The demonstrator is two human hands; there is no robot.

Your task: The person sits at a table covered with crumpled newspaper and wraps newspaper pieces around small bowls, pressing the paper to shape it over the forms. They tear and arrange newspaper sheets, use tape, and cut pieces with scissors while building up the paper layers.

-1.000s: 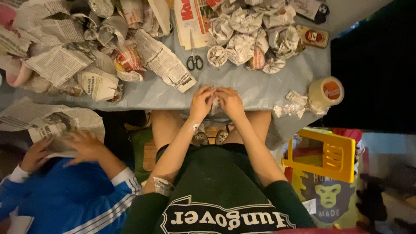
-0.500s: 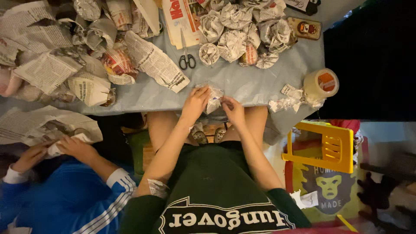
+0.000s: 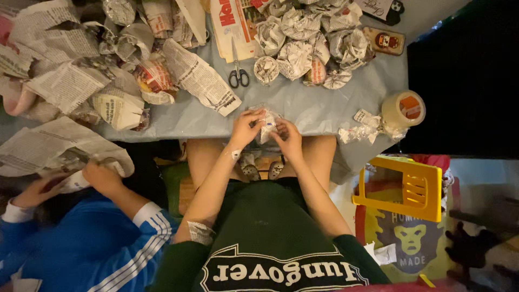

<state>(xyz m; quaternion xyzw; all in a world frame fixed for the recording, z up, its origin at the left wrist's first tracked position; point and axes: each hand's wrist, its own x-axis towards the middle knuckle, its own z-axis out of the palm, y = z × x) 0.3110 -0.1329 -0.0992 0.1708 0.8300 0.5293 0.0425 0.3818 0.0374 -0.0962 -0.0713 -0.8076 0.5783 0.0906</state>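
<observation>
- Hands: I see my left hand [image 3: 246, 128] and right hand [image 3: 289, 139] both pinching a paper wad [image 3: 266, 124] at the tabletop [image 3: 313, 105] edge.
- Scissors [image 3: 238, 70] lie just beyond the hands.
- Tape roll [image 3: 404, 108] sits well right.

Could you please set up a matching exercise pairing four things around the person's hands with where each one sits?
Things:
1. scissors
2. tape roll
3. yellow stool
4. small wrapped bundle

Places:
A. on the floor, right of the table
B. between the left hand and right hand
C. near the table's right edge
D. beside the crumpled newspaper balls

Pairs: 1-D, 2-C, 3-A, 4-B
</observation>
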